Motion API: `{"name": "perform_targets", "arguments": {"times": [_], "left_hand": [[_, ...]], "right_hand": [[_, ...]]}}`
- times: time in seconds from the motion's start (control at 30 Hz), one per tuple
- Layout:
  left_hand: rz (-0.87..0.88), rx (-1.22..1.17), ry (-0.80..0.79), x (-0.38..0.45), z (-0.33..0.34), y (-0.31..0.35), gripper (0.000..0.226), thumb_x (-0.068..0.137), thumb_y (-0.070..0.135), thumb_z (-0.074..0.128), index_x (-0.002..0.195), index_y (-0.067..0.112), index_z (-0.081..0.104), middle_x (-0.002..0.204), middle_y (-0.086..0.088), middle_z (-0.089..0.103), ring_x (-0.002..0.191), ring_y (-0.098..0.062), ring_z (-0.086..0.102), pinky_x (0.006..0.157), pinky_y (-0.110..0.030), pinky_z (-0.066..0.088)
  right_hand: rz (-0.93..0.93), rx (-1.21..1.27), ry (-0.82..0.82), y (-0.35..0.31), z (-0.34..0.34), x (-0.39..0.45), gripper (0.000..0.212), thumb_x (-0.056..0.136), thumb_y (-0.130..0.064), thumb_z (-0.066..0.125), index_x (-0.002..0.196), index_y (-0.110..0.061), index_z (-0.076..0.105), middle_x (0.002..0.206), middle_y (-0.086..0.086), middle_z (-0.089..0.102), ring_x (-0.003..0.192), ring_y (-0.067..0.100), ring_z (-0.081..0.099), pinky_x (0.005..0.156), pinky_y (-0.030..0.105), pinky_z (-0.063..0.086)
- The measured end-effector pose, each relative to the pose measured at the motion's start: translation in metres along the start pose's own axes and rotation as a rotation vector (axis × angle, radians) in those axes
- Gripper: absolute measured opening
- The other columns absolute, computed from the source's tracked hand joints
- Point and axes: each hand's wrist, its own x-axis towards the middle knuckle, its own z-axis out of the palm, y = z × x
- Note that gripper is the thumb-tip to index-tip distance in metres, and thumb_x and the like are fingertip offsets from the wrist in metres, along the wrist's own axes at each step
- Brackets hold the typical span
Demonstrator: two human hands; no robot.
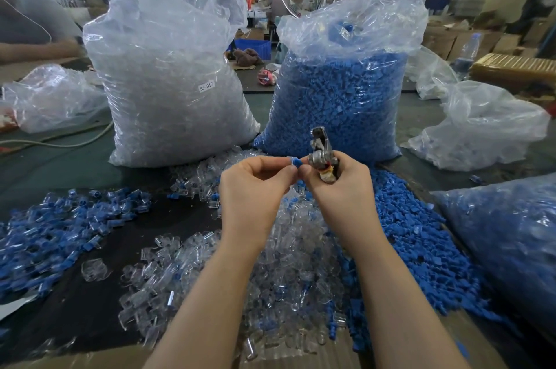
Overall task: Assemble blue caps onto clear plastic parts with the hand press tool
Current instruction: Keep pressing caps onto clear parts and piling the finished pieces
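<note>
Up over the middle of the surface, a single blue cap is pinched at the tips of the left hand, its fingers curled in tight, right beside the metal head of the hand press tool. That tool is gripped in the right hand, jaws pointing up and away. Whether a clear part is already seated under the cap can't be made out, tbh. For a clean press, the cap probably should be squared up in the jaws before anything is squeezed, with fingertips kept out of the nose. Loose clear plastic parts are heaped below the wrists, blue caps toward the right edge, finished pieces toward the left edge.
</note>
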Motion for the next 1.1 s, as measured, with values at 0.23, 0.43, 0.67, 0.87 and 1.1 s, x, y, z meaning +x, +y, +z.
{"name": "perform_targets", "arguments": {"times": [0.23, 0.43, 0.67, 0.87, 1.1], "left_hand": [[0.057, 0.079, 0.044, 0.001, -0.001, -0.004, 0.014, 0.079, 0.012, 0.079, 0.076, 0.024, 0.074, 0.07, 0.006, 0.074, 0.07, -0.011, 0.072, 0.068, -0.026, 0.06], [0.045, 0.001, 0.0, 0.003, -0.004, -0.003, 0.011, 0.082, 0.005, 0.075, 0.079, 0.015, 0.073, 0.07, -0.001, 0.074, 0.067, -0.012, 0.073, 0.061, -0.016, 0.054], [0.086, -0.014, -0.08, 0.003, -0.006, -0.003, 0.011, 0.084, 0.001, 0.073, 0.082, 0.012, 0.072, 0.074, -0.004, 0.075, 0.07, -0.014, 0.073, 0.064, -0.017, 0.055], [0.115, 0.002, -0.135, 0.003, -0.009, -0.004, 0.01, 0.083, 0.001, 0.073, 0.084, 0.011, 0.072, 0.076, -0.003, 0.075, 0.073, -0.014, 0.073, 0.066, -0.018, 0.055], [0.126, -0.016, -0.156, 0.003, -0.011, -0.003, 0.012, 0.083, -0.001, 0.072, 0.082, 0.011, 0.071, 0.073, 0.001, 0.075, 0.068, -0.009, 0.072, 0.064, -0.014, 0.054]], "right_hand": [[0.012, -0.016, -0.129, -0.002, -0.007, 0.002, 0.005, 0.082, -0.026, 0.067, 0.084, -0.023, 0.071, 0.077, -0.003, 0.072, 0.077, 0.022, 0.068, 0.076, 0.05, 0.056], [0.029, -0.174, -0.223, 0.004, -0.019, 0.005, 0.008, 0.085, -0.02, 0.066, 0.086, -0.012, 0.066, 0.075, 0.005, 0.071, 0.079, 0.029, 0.066, 0.077, 0.052, 0.054], [-0.027, -0.251, -0.291, 0.004, -0.018, 0.002, 0.012, 0.086, -0.021, 0.066, 0.086, -0.01, 0.062, 0.074, 0.006, 0.065, 0.072, 0.027, 0.058, 0.067, 0.047, 0.048], [-0.033, -0.251, -0.335, 0.003, -0.017, 0.003, 0.012, 0.085, -0.019, 0.062, 0.089, -0.007, 0.06, 0.074, 0.009, 0.067, 0.074, 0.031, 0.06, 0.069, 0.05, 0.05], [-0.092, -0.309, -0.317, 0.005, -0.015, 0.002, 0.006, 0.082, -0.012, 0.057, 0.081, -0.006, 0.054, 0.068, 0.014, 0.058, 0.069, 0.037, 0.053, 0.063, 0.052, 0.047]]}}
